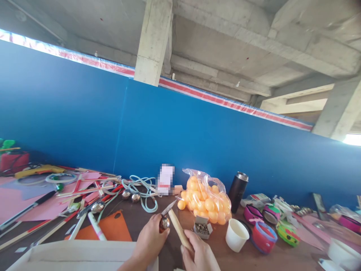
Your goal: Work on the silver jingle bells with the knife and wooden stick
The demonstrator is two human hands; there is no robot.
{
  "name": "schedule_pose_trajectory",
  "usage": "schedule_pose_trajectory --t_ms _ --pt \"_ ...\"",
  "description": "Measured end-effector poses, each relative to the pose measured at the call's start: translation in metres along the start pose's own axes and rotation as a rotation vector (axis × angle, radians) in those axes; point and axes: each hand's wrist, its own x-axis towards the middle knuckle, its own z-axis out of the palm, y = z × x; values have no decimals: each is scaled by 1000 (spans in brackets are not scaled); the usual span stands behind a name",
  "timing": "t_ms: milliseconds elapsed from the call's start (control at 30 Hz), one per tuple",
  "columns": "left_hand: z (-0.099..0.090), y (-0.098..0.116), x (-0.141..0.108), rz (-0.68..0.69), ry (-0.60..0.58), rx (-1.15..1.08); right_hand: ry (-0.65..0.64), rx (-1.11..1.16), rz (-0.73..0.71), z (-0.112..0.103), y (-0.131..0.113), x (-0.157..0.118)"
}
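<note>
Our left hand [150, 235] grips a shiny silver ball [164, 224] between thumb and fingers, just above the surface [218, 246]; our right hand [199, 251] has its fingers closed around a wooden handle [180, 229]. A tapered metal piece [168, 207] meets the handle's far end, though we cannot tell whether the two are joined. To work well here, we should pinch the ball firmly, since something so smooth and round may slip, and leave our left fingertips clear of the metal's point.

Just beyond the right hand, a small open box [207, 233] of metal bits could spill if knocked, so we would swing the handle away from it. A bag of orange balls [207, 203] crowds the space ahead, a white cup [237, 236] stands to the right, and a white board [84, 258] lies beside our left arm.
</note>
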Motion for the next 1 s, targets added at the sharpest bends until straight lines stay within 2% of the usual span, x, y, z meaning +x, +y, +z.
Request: schedule_pose_trajectory --t_ms 633,1000 --pt "-1 -1 0 10 -22 47 -35 -49 44 -3 -4 -1" --pt "-1 0 0 10 -32 52 -14 -50 36 2 1 -2"
